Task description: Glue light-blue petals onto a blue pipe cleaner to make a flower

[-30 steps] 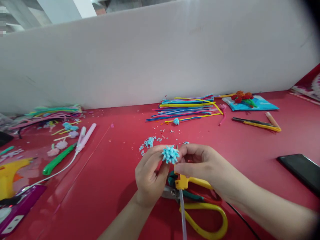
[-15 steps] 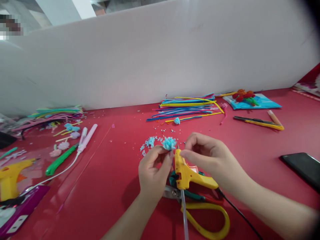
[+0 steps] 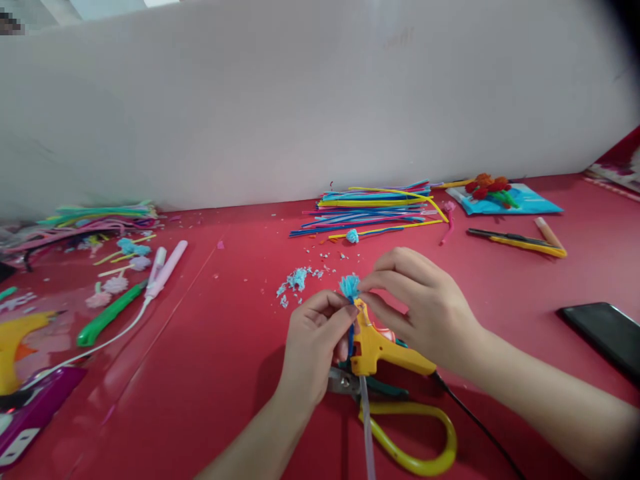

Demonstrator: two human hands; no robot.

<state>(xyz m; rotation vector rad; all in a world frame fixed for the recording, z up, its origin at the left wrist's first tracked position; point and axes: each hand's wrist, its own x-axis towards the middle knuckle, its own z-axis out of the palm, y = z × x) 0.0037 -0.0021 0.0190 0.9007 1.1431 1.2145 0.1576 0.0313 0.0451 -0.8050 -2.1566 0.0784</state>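
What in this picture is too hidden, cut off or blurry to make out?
- Head view: the glue gun nozzle tip, hidden behind the blue fluffy flower and the fingers.
- The right hand grip on the flower: fingertips hidden, contact unclear.
- The scissors blades, covered by the left hand and the gun.
- The phone, cut off by the right edge.
- The purple item at bottom left, cut off and blurred.

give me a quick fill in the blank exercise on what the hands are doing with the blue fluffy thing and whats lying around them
1. The left hand pinches the stem under a fluffy pompom coloured ____.
2. Beside the pompom, under the right hand, sits a glue gun coloured ____.
3. The scissors lying near the wrists have handles coloured ____.
4. The dark phone lies flat on the red table to the person's ____.

Missing words: blue; yellow; yellow; right
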